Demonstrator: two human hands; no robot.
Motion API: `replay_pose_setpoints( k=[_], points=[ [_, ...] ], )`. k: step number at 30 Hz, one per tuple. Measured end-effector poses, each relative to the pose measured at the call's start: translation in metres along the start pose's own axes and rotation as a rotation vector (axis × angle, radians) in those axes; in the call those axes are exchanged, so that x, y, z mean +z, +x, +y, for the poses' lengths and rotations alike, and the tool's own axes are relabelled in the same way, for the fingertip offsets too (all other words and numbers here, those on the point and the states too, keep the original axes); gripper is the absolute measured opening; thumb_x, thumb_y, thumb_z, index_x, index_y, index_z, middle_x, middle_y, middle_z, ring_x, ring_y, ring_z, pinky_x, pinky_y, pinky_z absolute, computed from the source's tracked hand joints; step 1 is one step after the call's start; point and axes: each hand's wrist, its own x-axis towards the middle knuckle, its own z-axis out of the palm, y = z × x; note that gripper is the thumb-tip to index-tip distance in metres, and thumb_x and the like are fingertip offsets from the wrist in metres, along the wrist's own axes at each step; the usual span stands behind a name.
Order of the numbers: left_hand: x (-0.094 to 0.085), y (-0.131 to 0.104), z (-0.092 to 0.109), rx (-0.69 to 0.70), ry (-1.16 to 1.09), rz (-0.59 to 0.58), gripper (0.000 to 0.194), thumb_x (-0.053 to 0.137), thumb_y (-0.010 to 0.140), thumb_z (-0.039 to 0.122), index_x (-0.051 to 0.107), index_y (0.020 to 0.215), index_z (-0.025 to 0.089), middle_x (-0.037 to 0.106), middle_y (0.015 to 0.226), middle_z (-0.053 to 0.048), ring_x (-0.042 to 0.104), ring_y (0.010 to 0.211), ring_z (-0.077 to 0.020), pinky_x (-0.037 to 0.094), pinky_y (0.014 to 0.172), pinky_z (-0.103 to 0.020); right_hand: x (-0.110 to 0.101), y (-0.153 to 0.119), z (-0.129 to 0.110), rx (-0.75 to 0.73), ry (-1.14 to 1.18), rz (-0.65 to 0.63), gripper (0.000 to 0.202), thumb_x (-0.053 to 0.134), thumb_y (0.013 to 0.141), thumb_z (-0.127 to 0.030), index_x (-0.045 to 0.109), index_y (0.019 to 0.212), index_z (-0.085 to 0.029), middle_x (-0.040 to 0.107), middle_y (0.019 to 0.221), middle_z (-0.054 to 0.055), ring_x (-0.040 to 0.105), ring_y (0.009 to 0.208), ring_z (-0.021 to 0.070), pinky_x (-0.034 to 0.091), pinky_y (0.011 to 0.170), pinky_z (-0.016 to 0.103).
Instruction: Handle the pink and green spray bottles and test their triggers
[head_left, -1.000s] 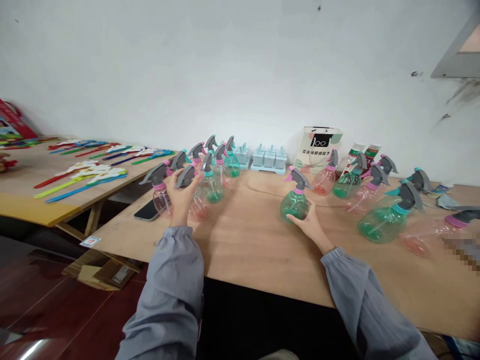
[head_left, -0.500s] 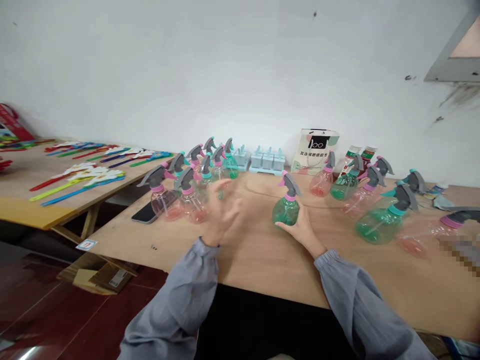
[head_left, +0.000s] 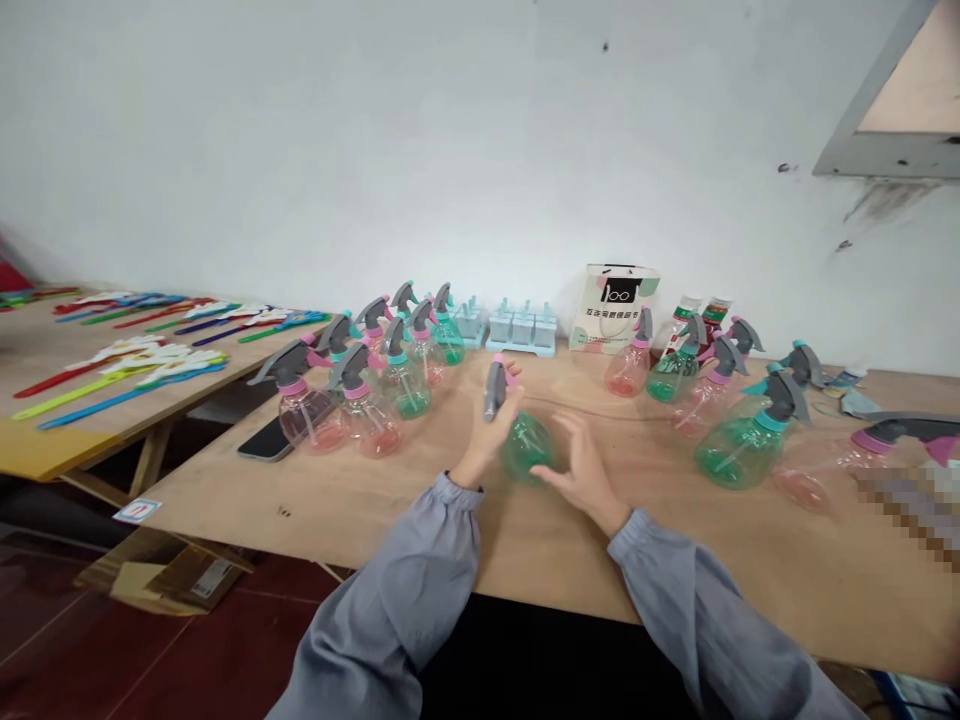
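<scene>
The bottle (head_left: 529,447), of green colour, is in the centre of the frame, on the table or just over it; I cannot tell which, because its body is blurred. Its grey head, with a pink nozzle, leans to the left. The pale wall (head_left: 337,150) fills all the upper part of the frame. The wooden table (head_left: 420,500) spreads from the centre to the right edge, and a side table (head_left: 45,395) is at the left, bearing coloured sticks (head_left: 124,370) with white parts. The left hand (head_left: 493,425) is closed around the head of the bottle. The right hand (head_left: 581,465) is open, its fingers spread at the right side of the bottle; whether the thumb touches it, I cannot tell. The printed bag (head_left: 613,310) stands against the wall, right of centre. Other bottles, pink and green, make one group (head_left: 375,420) left of centre and another group (head_left: 739,450) at the right. Between these groups, near the wall, are light blue moulds (head_left: 523,328). The dark phone (head_left: 266,442) lies beside the left group, and a small label (head_left: 137,511) is on the table's left corner.
</scene>
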Motion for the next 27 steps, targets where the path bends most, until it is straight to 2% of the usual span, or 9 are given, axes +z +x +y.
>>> replay_pose_setpoints(
  k=[3,5,7,10,14,17,21,24,27],
  points=[
    [-0.016,0.006,0.006,-0.007,-0.017,-0.018,0.021,0.074,0.074,0.036,0.071,0.091,0.023,0.073,0.107,-0.005,0.065,0.116,-0.0221,0.047,0.101,-0.033,-0.026,0.031,0.029,0.119,0.017,0.317,0.051,0.049,0.095,-0.053,0.038,0.138,-0.027,0.048,0.137,0.012,0.046,0.134,0.0296,0.033,0.119,0.054],
    [-0.021,0.009,0.005,-0.05,-0.072,-0.053,0.023,0.074,0.071,0.034,0.071,0.091,0.024,0.074,0.102,-0.004,0.066,0.112,-0.0211,0.048,0.1,-0.033,-0.043,0.059,0.061,0.188,-0.061,0.496,0.057,0.053,0.092,-0.052,0.035,0.139,-0.025,0.041,0.14,0.013,0.04,0.138,0.0308,0.028,0.12,0.055],
    [-0.022,0.011,0.001,-0.1,-0.117,-0.096,0.025,0.074,0.069,0.033,0.071,0.092,0.024,0.075,0.1,-0.003,0.068,0.108,-0.0208,0.049,0.099,-0.034,-0.057,0.086,0.097,0.25,-0.165,0.548,0.069,0.06,0.086,-0.051,0.033,0.141,-0.02,0.036,0.144,0.018,0.033,0.142,0.0346,0.023,0.121,0.058],
    [-0.02,0.01,-0.003,-0.131,-0.124,-0.144,0.024,0.073,0.066,0.03,0.071,0.09,0.024,0.076,0.098,-0.003,0.068,0.108,-0.0216,0.05,0.1,-0.035,-0.067,0.115,0.143,0.39,-0.292,0.568,0.083,0.071,0.077,-0.047,0.031,0.141,-0.012,0.037,0.145,0.024,0.033,0.142,0.0399,0.024,0.118,0.062],
    [-0.016,0.006,-0.003,-0.159,-0.241,-0.21,0.029,0.069,0.063,0.024,0.069,0.092,0.023,0.077,0.096,-0.004,0.07,0.11,-0.024,0.052,0.097,-0.035,-0.066,0.127,0.171,0.545,-0.335,0.516,0.099,0.08,0.067,-0.037,0.027,0.144,-0.004,0.038,0.148,0.031,0.035,0.141,0.044,0.027,0.117,0.06],
    [-0.015,0.005,-0.001,-0.201,-0.347,-0.243,0.035,0.066,0.058,0.021,0.067,0.094,0.022,0.078,0.095,-0.005,0.07,0.11,-0.0265,0.054,0.096,-0.038,-0.058,0.121,0.172,0.588,-0.33,0.518,0.097,0.08,0.065,-0.034,0.03,0.142,-0.003,0.039,0.145,0.033,0.036,0.139,0.0452,0.028,0.115,0.062],
    [-0.016,0.007,0.004,-0.25,-0.446,-0.224,0.041,0.063,0.054,0.018,0.065,0.095,0.02,0.078,0.097,-0.007,0.07,0.113,-0.0296,0.053,0.1,-0.041,-0.038,0.091,0.154,0.415,-0.242,0.504,0.094,0.079,0.067,-0.044,0.033,0.141,-0.009,0.042,0.141,0.027,0.04,0.136,0.0412,0.031,0.114,0.062],
    [-0.018,0.009,0.008,-0.235,-0.479,-0.181,0.04,0.06,0.053,0.014,0.063,0.093,0.021,0.077,0.098,-0.006,0.069,0.115,-0.0295,0.052,0.104,-0.042,-0.023,0.056,0.126,0.255,-0.083,0.386,0.09,0.077,0.07,-0.053,0.035,0.141,-0.017,0.046,0.138,0.019,0.052,0.126,0.0345,0.042,0.11,0.057],
    [-0.019,0.011,0.008,-0.218,-0.488,-0.165,0.036,0.056,0.053,0.012,0.061,0.087,0.021,0.076,0.094,-0.005,0.069,0.114,-0.0288,0.051,0.106,-0.043,-0.015,0.024,0.096,0.168,0.006,0.246,0.09,0.078,0.072,-0.054,0.035,0.143,-0.02,0.048,0.139,0.017,0.054,0.127,0.0322,0.045,0.111,0.054]
  ],
)
